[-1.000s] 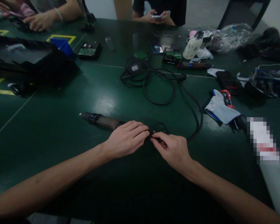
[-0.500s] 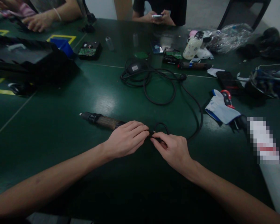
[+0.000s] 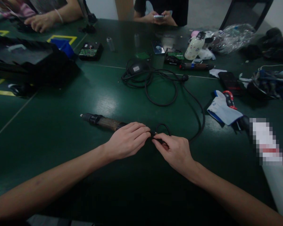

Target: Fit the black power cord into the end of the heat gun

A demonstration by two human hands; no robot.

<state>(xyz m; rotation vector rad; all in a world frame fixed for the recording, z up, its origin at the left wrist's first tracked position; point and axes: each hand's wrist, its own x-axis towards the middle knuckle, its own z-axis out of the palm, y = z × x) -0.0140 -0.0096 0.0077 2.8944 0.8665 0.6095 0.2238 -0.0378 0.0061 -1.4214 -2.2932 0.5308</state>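
Observation:
An electric screwdriver with a brown grip and black nose lies on the green table, its tip toward the left. My left hand is closed over its rear end, palm down, covering that part. Just to the right, my right hand pinches the cable's plug at the rear of the screwdriver. Whether the plug is fully seated is hidden by my fingers. A thin loop of black cable rises behind my right hand, and the longer cord curves away to a black power adapter.
A white-and-blue glove lies right. Farther back are a second screwdriver, circuit boards, a bottle and plastic wrap. A black crate stands left. Two people sit across the table, one holding a phone.
My hands, the screwdriver and the cable stay in place. At the far left, the other person's hand has shifted slightly.

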